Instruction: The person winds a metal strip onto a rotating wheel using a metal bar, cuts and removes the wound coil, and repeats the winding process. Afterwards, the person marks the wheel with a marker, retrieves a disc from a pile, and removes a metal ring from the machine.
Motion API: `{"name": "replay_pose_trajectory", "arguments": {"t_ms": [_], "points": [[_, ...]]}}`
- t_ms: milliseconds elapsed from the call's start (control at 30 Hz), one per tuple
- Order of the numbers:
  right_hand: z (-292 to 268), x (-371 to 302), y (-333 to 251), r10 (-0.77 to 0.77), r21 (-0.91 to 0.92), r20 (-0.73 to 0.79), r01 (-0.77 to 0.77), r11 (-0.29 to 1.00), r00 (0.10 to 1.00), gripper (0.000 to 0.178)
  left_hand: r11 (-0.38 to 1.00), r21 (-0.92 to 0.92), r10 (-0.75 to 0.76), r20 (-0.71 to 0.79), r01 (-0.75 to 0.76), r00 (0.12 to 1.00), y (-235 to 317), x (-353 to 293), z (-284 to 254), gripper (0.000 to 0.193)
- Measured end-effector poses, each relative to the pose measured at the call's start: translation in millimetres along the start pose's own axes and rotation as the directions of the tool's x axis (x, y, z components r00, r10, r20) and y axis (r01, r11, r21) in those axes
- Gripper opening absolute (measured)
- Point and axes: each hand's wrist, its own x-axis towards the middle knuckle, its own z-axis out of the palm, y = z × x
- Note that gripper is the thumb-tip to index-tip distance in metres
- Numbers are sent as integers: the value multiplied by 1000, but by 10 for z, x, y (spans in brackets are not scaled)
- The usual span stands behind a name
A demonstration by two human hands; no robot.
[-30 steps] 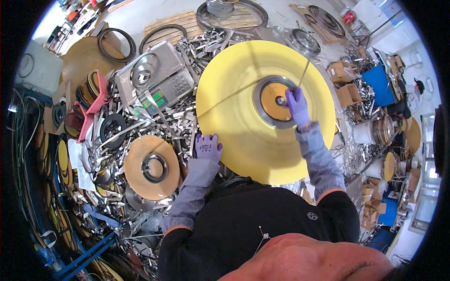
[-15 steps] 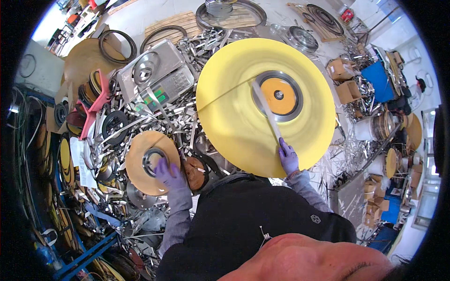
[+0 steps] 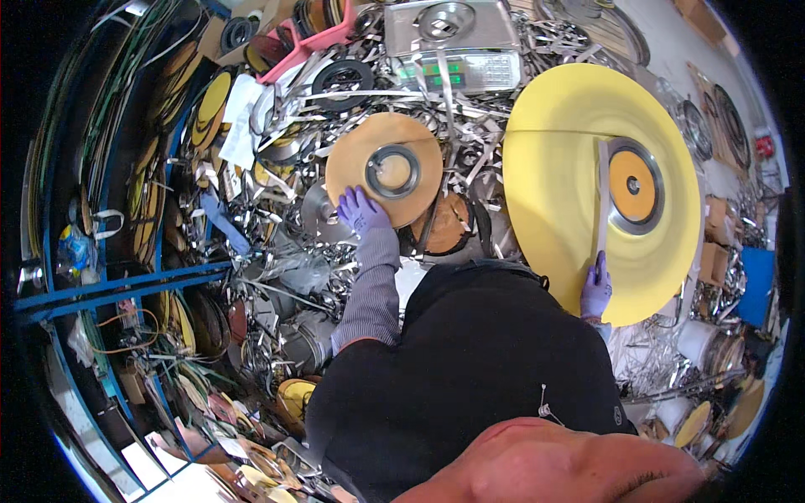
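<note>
The purple-gloved right hand [image 3: 596, 292] hides the lower end of the flat grey strip [image 3: 604, 197]; the purple-gloved left hand [image 3: 365, 211] covers part of the rim of the round tan disc [image 3: 360, 151]. The black-clothed torso [image 3: 470, 352] conceals the near edge of the bench [image 3: 500, 235], and the view's upper border cuts off the pink plastic tray [image 3: 335, 34]

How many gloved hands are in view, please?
2: the left hand at the lower-left edge of the tan disc, and the right hand holding a pale strip over the yellow disc.
</note>
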Motion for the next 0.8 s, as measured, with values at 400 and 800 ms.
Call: {"name": "replay_pose_trajectory", "arguments": {"t_ms": [400, 800], "points": [[83, -117, -17, 90, 17, 19, -90, 996, 996, 46, 998, -67, 27, 108, -19, 994, -6, 29, 1, 39], [-19, -105, -194, 208, 36, -13, -207, 978, 978, 44, 995, -49, 92, 67, -89, 993, -44, 19, 87, 40]]}}
